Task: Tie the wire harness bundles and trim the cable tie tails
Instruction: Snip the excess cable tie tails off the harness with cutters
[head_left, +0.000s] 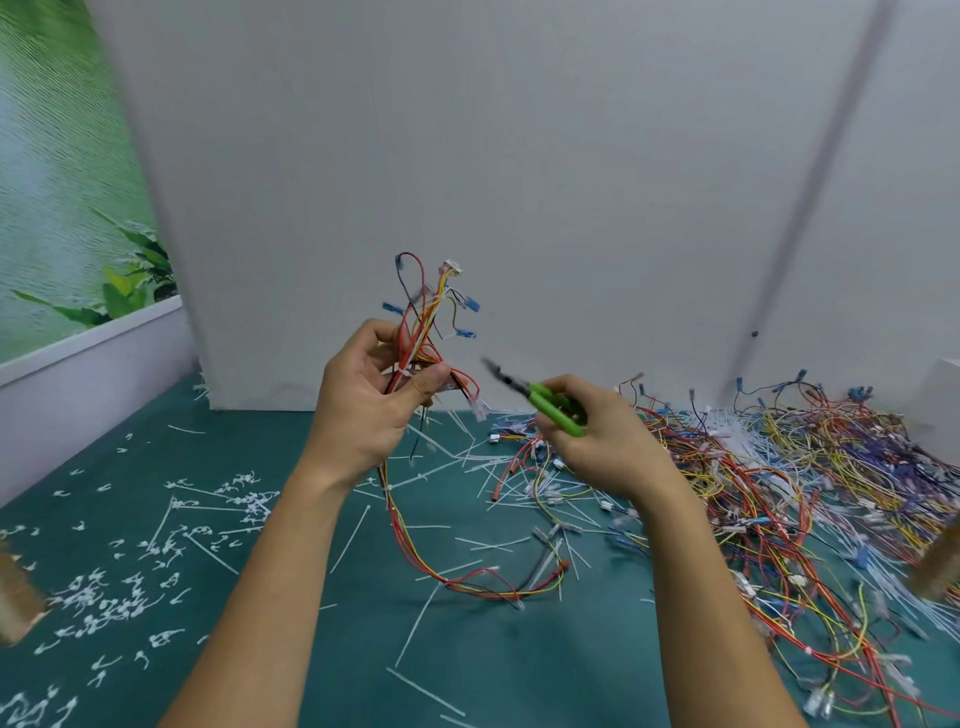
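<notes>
The green mat carries a heap of wire harnesses at four o'clock. At centre the left hand grips a raised wire harness bundle; at its three o'clock the right hand clasps green-handled cutters. Trimmed tie tails litter eight o'clock.

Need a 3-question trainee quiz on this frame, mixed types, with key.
1. Multiple choice: what does the right hand hold? A) a cable tie B) green-handled cutters C) nothing
2. True or false: the left hand grips a wire harness, holding its upper end up off the mat.
3. Fill in: the pile of loose harnesses lies on the person's ___ side.

Key: 1 B; 2 true; 3 right.
</notes>
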